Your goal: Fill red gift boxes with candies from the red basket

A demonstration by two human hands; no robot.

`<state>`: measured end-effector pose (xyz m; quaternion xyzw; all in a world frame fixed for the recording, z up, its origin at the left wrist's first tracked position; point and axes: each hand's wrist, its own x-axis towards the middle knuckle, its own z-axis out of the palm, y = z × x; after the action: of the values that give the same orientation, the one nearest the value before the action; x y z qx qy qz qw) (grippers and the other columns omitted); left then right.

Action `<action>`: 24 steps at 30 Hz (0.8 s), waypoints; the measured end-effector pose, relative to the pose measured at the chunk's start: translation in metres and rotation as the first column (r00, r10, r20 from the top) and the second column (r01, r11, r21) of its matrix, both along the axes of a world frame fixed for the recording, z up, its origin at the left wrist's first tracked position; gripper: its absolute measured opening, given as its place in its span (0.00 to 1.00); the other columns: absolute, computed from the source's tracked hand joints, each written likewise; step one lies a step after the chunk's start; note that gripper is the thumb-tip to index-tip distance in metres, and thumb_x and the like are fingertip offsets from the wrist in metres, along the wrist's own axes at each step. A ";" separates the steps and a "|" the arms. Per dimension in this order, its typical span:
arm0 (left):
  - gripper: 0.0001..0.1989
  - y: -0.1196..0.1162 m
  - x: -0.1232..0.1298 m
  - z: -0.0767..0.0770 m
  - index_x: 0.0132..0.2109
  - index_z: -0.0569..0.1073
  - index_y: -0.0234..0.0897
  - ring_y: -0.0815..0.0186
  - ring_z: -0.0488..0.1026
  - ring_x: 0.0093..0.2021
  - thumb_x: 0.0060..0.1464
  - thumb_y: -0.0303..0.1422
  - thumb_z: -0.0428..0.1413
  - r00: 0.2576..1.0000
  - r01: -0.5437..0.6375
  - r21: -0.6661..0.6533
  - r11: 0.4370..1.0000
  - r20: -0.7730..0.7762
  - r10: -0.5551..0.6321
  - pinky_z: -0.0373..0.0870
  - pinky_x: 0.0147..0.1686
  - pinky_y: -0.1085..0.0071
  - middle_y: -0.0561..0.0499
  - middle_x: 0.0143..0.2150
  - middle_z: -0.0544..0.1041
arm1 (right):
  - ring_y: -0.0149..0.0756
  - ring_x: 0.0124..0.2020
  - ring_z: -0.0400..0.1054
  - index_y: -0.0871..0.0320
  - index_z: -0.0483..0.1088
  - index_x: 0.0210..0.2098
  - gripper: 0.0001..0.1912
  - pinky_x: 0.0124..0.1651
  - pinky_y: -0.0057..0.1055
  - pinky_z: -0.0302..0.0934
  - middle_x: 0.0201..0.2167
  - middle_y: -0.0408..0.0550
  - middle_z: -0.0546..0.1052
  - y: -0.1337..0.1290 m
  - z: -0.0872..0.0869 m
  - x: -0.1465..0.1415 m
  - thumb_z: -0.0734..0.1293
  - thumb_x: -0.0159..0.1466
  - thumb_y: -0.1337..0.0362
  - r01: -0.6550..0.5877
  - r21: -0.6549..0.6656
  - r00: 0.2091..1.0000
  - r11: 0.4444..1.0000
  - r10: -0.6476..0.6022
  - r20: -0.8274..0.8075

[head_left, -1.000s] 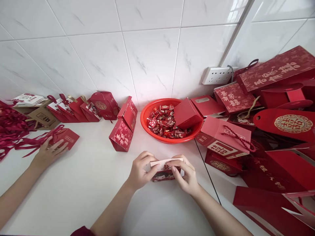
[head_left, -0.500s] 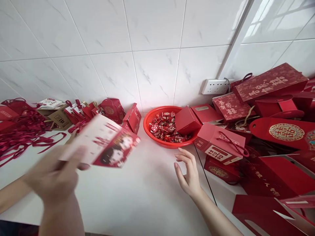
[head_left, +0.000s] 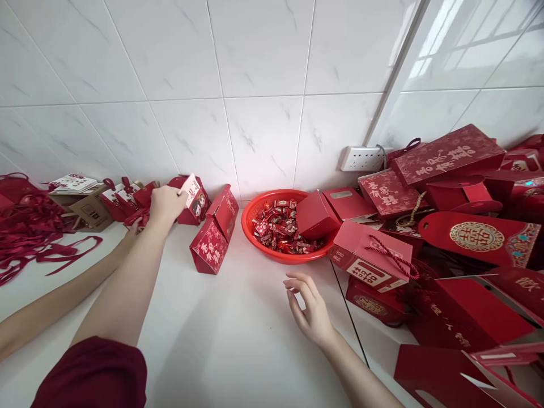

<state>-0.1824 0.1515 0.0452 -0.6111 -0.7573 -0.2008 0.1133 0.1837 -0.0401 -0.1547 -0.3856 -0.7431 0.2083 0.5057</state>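
Note:
My left hand (head_left: 166, 203) is stretched out toward the wall, closed on a small white-and-red paper gift box (head_left: 196, 198) with cartoon faces on it. The hand hides part of that box, which is against a red box (head_left: 183, 182). My right hand (head_left: 309, 309) hovers over the white table (head_left: 250, 328), holding nothing, fingers loosely bent and thumb apart. Just beyond it stands a red plastic basket (head_left: 272, 256) of wrapped candies (head_left: 283, 224). Two red patterned boxes (head_left: 209, 247) stand left of the basket.
Another person's hand (head_left: 134, 229) reaches in from the left beside my arm. Maroon ribbons (head_left: 29, 226) and a brown box (head_left: 91, 209) lie at the left. Many red gift boxes (head_left: 372, 255) are piled at the right, near a wall socket strip (head_left: 361, 158).
My left hand has carried the white-and-red gift box away from me, toward the row by the wall. A red box formerly hidden behind it now shows. My right hand barely moved.

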 end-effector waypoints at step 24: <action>0.20 -0.008 0.015 -0.014 0.52 0.73 0.30 0.57 0.73 0.50 0.62 0.40 0.50 0.953 0.032 0.100 0.994 0.295 -0.061 0.68 0.54 0.61 0.43 0.50 0.78 | 0.38 0.44 0.71 0.52 0.68 0.48 0.09 0.46 0.37 0.68 0.51 0.53 0.71 0.000 0.046 0.012 0.60 0.71 0.68 -0.019 -0.071 0.993 0.997 0.011 -0.115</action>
<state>-0.1669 0.1438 0.0315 -0.5854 -0.7408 -0.3286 0.0218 0.1961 -0.0396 -0.1086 -0.3855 -0.7076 0.2607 0.5317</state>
